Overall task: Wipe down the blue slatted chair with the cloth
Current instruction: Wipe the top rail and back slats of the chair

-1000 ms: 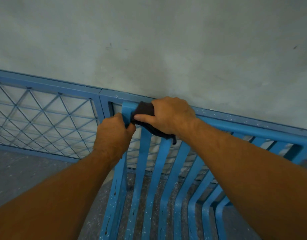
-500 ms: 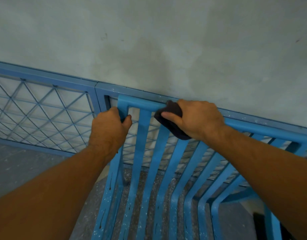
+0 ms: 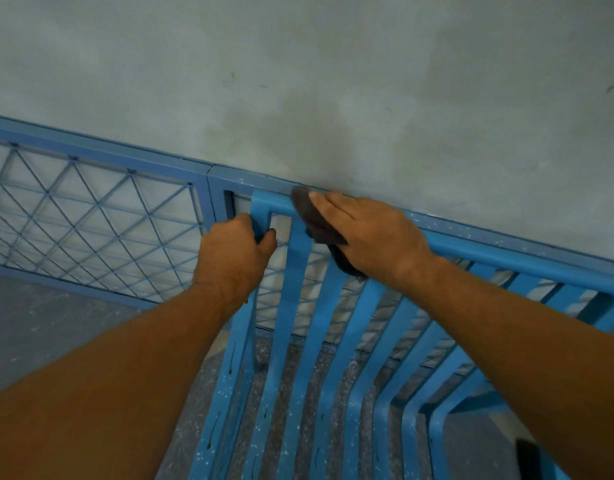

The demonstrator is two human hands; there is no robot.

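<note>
The left hand (image 3: 234, 258) curls tightly round the corner post (image 3: 243, 341) of the blue-painted slatted chair (image 3: 291, 306). Just right of that grip, the right hand (image 3: 371, 237) lies flat, fingers straight, pressing a dark brown crumpled cloth (image 3: 312, 216) onto the chair's top rail (image 3: 489, 245).

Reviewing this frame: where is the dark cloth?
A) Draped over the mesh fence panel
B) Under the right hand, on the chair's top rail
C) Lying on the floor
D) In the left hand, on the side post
B: the right hand presses the dark cloth onto the top rail of the blue chair, while the left hand grips the corner post without any cloth.
</note>
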